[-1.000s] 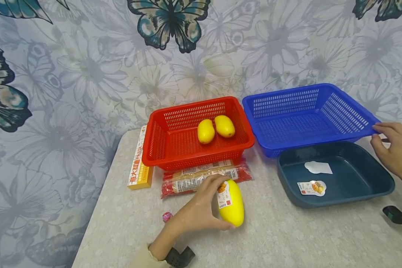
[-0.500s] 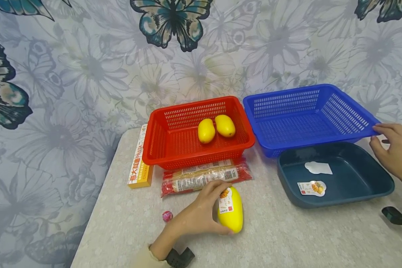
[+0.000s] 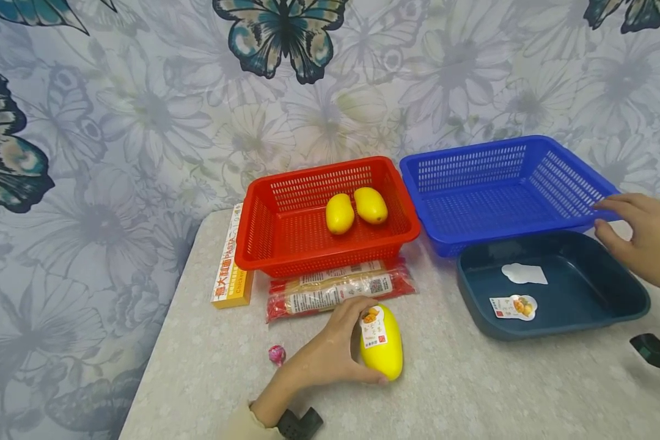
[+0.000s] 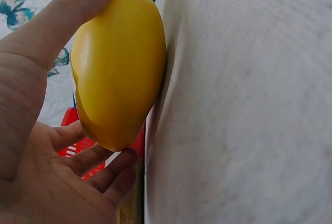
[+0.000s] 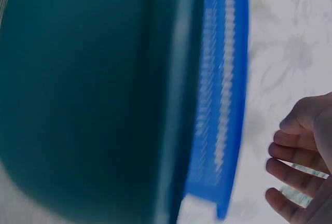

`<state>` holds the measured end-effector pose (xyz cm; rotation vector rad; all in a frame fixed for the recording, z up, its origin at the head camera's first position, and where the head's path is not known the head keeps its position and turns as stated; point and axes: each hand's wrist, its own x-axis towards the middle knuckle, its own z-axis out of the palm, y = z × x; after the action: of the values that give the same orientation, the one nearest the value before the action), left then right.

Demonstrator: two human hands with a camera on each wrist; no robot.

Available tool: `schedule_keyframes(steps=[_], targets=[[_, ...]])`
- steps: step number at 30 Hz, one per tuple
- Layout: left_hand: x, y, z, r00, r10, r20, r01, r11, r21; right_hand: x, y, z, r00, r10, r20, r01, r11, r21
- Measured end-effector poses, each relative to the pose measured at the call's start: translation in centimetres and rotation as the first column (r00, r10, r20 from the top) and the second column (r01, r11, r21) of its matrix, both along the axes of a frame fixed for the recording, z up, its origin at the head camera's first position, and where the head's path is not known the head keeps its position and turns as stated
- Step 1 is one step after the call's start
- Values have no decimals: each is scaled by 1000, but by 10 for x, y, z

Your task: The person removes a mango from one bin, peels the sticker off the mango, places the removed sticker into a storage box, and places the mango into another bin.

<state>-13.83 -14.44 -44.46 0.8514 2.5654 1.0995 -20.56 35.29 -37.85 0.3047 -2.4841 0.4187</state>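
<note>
My left hand (image 3: 335, 351) grips a yellow mango (image 3: 382, 342), thumb at its near end and fingers at its far end. A white label with a fruit picture sits on the mango's top; the left wrist view shows the smooth yellow side of the mango (image 4: 122, 63) right against the tablecloth. My right hand (image 3: 646, 238) hovers by the right corner of the blue basket (image 3: 528, 229), its fingers loosely bent with nothing between them. In the right wrist view, a gap separates the right hand (image 5: 306, 156) from the basket's rim.
A red basket (image 3: 264, 266) holds two yellow mangoes (image 3: 340, 214). In the dark teal basin (image 3: 588, 293) lie two labels (image 3: 514, 307). Pasta packs (image 3: 335, 294), a pasta box (image 3: 231, 275) and a pink wrapped candy (image 3: 277, 354) lie on the table (image 3: 462, 391).
My right hand has let go of the blue basket's rim and moved slightly left above it. The left hand's mango has shifted a little toward me, its label turning slightly.
</note>
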Motion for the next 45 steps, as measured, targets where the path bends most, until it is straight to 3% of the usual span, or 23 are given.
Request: schedule_keyframes(steps=[4, 8, 13, 18, 22, 28, 36, 45], targets=[[1, -1, 0, 1000, 5, -1, -5, 1000, 5, 15, -34, 16, 994, 29, 109, -36, 997, 64], [2, 0, -1, 1000, 12, 13, -12, 1000, 23, 26, -65, 25, 985, 158, 63, -162, 985, 65], [3, 1, -3, 999, 27, 21, -27, 999, 35, 33, -106, 28, 926, 378, -19, -375, 923, 84], [2, 1, -4, 999, 31, 15, -32, 998, 45, 44, -147, 24, 879, 473, 58, -475, 879, 42], [0, 1, -5, 999, 35, 4, -35, 998, 45, 44, -171, 20, 843, 529, 99, -533, 846, 21], [1, 1, -7, 999, 35, 16, -35, 998, 47, 41, -191, 13, 819, 551, 163, -558, 830, -4], [1, 1, -4, 999, 35, 26, -36, 998, 43, 43, -205, 7, 809, 529, 257, -542, 840, -26], [3, 2, -7, 999, 33, 0, -33, 999, 43, 42, -217, -2, 791, 563, 241, -560, 824, -87]])
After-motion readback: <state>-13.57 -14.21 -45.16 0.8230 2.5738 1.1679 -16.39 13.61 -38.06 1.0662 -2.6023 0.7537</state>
